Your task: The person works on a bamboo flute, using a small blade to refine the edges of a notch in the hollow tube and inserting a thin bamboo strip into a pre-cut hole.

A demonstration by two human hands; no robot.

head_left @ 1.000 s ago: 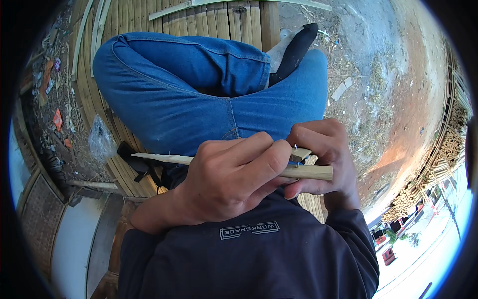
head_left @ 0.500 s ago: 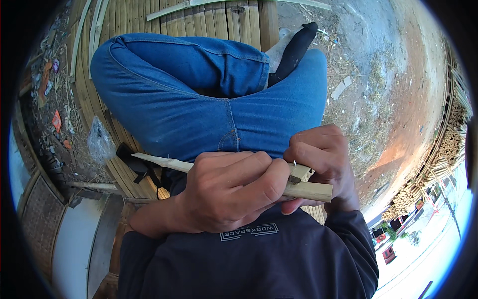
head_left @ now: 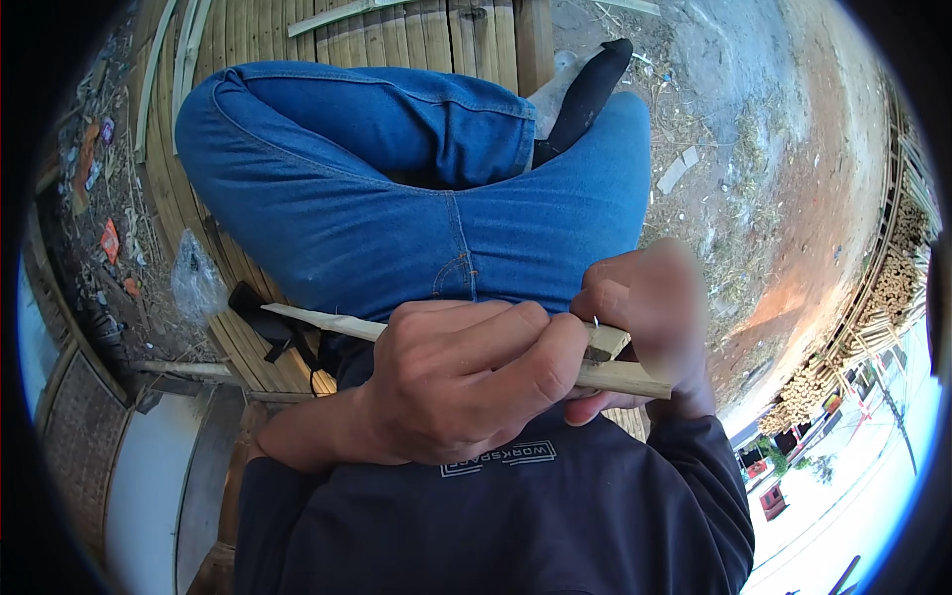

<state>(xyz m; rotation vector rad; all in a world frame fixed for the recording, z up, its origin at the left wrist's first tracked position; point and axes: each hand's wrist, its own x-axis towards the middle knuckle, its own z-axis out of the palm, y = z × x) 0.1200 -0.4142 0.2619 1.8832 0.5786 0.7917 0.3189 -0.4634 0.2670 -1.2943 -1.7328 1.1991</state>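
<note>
A slatted platform (head_left: pixel 387 45) is extending beyond the wooden strip (head_left: pixel 635 378). Blue jeans (head_left: pixel 307 188) are folding crosswise on the strip's far side, their waist nearest it. The left hand (head_left: pixel 476 377) is gripping the strip around its middle. The right hand (head_left: pixel 662 317) is curling at the strip's right end; blur is masking its grip, which I cannot tell. A short block (head_left: pixel 608 344) is sitting just beyond that end, a bright tip (head_left: pixel 596 322) projecting beside it.
</note>
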